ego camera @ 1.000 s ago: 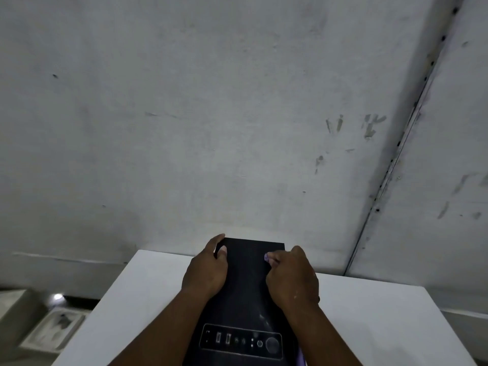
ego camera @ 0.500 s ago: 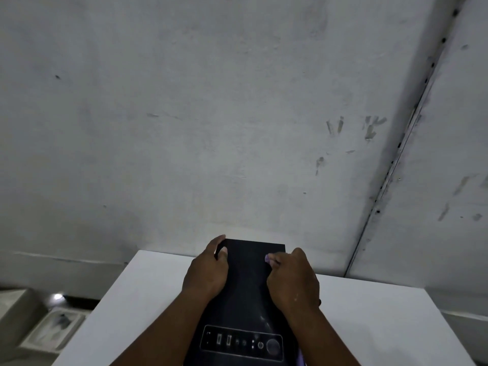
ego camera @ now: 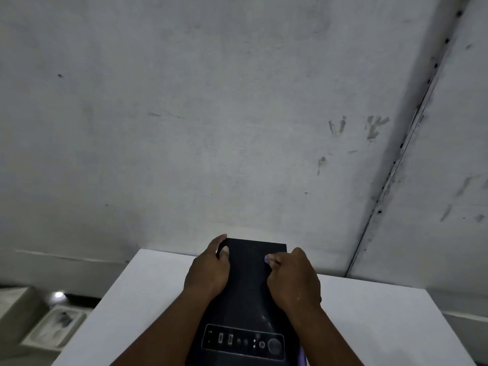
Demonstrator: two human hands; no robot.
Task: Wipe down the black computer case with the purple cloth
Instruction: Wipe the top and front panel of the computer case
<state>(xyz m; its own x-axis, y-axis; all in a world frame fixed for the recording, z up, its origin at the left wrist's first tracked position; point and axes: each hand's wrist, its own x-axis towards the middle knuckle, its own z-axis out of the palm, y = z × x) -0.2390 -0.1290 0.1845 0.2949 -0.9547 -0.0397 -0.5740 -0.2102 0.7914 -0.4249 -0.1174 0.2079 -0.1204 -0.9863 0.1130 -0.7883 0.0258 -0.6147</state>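
Black and matte, the computer case (ego camera: 248,291) stands on the white counter (ego camera: 126,307), reaching from the near edge of the view toward the counter's far edge, where its far end stops just short of the grey wall (ego camera: 211,114). Its top face is toward the camera, and a control strip with ports and a round button (ego camera: 274,346) lies at the near end.

Both hands rest on the top of the case near its far end. The left hand (ego camera: 207,270) lies along the case's left edge, its fingers curled over that edge and the thumb laid on the top face. The right hand (ego camera: 293,278) sits at the right edge with its fingers bunched in a loose fist; a small tip of the purple cloth (ego camera: 267,258) pokes out between thumb and forefinger, so that hand is pinching the cloth against the case. Another sliver of purple shows below the right forearm at the case's near right corner; whether it is the same cloth cannot be told.

Down to the left of the counter, on the floor, lie a pale rectangular tray-like object (ego camera: 55,328) and a small bright spot of light (ego camera: 58,295). A dark seam with small holes (ego camera: 404,143) runs diagonally up the wall on the right, and a few dark smudges mark the wall near it.
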